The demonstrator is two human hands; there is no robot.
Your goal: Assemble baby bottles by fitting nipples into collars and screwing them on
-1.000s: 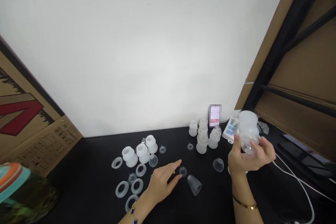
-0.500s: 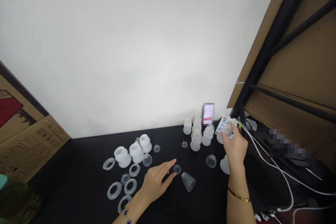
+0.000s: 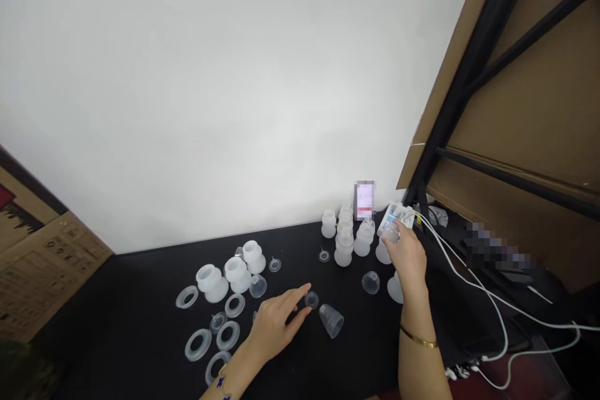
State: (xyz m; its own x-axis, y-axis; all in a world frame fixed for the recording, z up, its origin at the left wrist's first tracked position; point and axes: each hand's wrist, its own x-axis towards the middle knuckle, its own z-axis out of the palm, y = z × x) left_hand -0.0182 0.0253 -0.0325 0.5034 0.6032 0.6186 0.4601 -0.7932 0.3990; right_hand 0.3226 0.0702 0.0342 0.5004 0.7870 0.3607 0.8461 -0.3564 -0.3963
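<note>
My left hand [image 3: 279, 322] hovers low over the black table, thumb and index finger apart. Just beyond these fingertips lies a small clear disc-like piece [image 3: 312, 300], and to its right a clear tapered cup [image 3: 332, 320] is on its side. At the right, my right hand [image 3: 409, 254] has its fingers closed round a clear dome cap [image 3: 390, 234] on top of a white bottle [image 3: 383, 253]. A second white bottle [image 3: 394, 289] is partly hidden behind that forearm. Left of it rests a loose clear dome cap [image 3: 370, 282].
Several white bottles [image 3: 344, 247] stand at the back, near an upright phone [image 3: 365, 200]. Open-topped white bottles [image 3: 237, 274] and translucent rings [image 3: 197, 345] are at the left. White cables [image 3: 450, 244] trail along the right. Cardboard [image 3: 56, 262] borders the left side.
The whole view has shifted slightly, so things appear a little further left. My right hand still grips the dome cap, and my left hand keeps nearly the same place by the disc-like piece.
</note>
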